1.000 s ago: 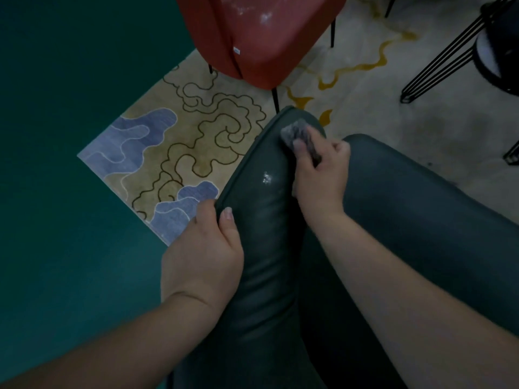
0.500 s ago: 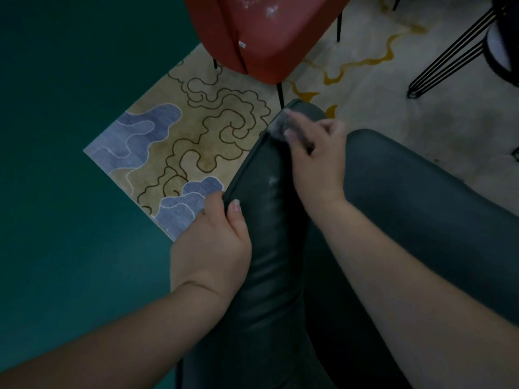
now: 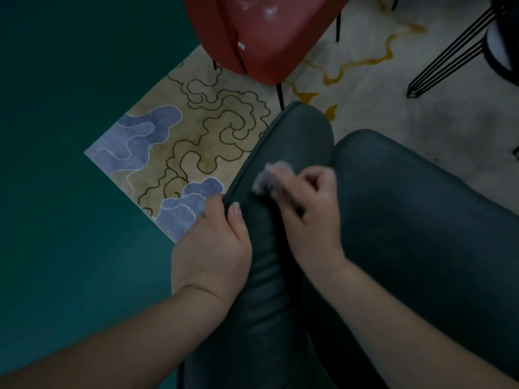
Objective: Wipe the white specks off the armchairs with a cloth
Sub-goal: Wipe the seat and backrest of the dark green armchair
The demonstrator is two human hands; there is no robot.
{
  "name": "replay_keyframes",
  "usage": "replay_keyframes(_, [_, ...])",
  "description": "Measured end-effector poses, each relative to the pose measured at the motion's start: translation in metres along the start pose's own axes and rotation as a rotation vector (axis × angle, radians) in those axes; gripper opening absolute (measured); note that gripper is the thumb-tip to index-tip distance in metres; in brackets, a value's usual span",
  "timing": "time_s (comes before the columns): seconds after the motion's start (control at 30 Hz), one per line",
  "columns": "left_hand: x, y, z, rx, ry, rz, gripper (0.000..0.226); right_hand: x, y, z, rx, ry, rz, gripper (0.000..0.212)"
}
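A dark green leather armchair point(image 3: 407, 220) fills the lower right of the head view. My left hand point(image 3: 216, 248) grips the outer edge of its left armrest point(image 3: 295, 136), thumb on top. My right hand point(image 3: 311, 209) holds a small grey cloth point(image 3: 269, 179) and presses it on the top of that armrest, a little ahead of my left thumb; the cloth and fingers are motion-blurred. A red armchair point(image 3: 264, 32) stands beyond, with white specks on its seat.
A patterned rug point(image 3: 179, 147) with blue and tan shapes lies on the dark green floor point(image 3: 70, 192). At the upper right, black wire legs point(image 3: 449, 57) of a dark stool stand on the pale part of the rug.
My right hand has drawn the cloth back along the armrest from its far tip toward my left hand. The white speck seen on the armrest earlier no longer shows.
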State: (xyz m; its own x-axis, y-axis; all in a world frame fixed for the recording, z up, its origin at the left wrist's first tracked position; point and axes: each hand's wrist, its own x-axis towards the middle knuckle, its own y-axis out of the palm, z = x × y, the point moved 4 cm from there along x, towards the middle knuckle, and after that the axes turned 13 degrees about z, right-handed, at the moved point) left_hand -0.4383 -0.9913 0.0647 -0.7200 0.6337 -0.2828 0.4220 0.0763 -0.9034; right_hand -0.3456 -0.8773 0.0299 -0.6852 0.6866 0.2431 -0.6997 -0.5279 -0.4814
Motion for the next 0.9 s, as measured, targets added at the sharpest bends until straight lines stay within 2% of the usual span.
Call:
replay_keyframes(0.1, [0.001,0.0,0.001,0.003,-0.005,0.0,0.041,-0.015,-0.005,-0.007,-0.018,-0.05,0.047,0.038])
replay_keyframes(0.17, [0.001,0.001,0.001,0.003,-0.008,-0.001,0.042,0.013,-0.015,-0.025,0.053,0.112,-0.056,0.035])
replay_keyframes(0.23, [0.001,0.002,0.002,0.009,-0.013,0.002,0.042,0.044,-0.022,-0.041,0.246,0.343,-0.181,0.03])
replay_keyframes(0.3, [0.002,0.002,0.002,0.013,-0.021,0.0,0.041,0.047,-0.019,-0.042,0.316,0.422,-0.239,0.031])
replay_keyframes(0.4, [0.002,0.002,0.002,0.009,-0.021,-0.008,0.039,0.0,-0.003,-0.015,0.18,0.252,-0.132,0.042])
replay_keyframes(0.5, [0.002,0.001,0.002,0.015,-0.02,-0.012,0.036,-0.025,0.003,0.002,0.047,0.052,-0.039,0.04])
replay_keyframes(0.57, [0.002,0.002,0.001,0.012,-0.013,-0.012,0.036,0.002,-0.006,-0.01,0.018,0.083,-0.076,0.036])
replay_keyframes(0.6, [0.002,0.002,0.001,0.009,-0.008,-0.012,0.036,0.021,-0.011,-0.02,0.057,0.168,-0.107,0.035])
replay_keyframes(0.7, [0.002,0.003,0.002,0.013,-0.007,-0.013,0.035,0.047,-0.013,-0.035,0.331,0.41,-0.178,0.029])
replay_keyframes(0.73, [0.002,0.003,0.002,0.012,-0.009,-0.013,0.036,0.04,-0.011,-0.031,0.321,0.408,-0.178,0.031])
replay_keyframes(0.9, [0.002,0.003,0.002,0.003,-0.01,-0.007,0.035,-0.045,0.001,-0.005,0.132,0.15,-0.02,0.044])
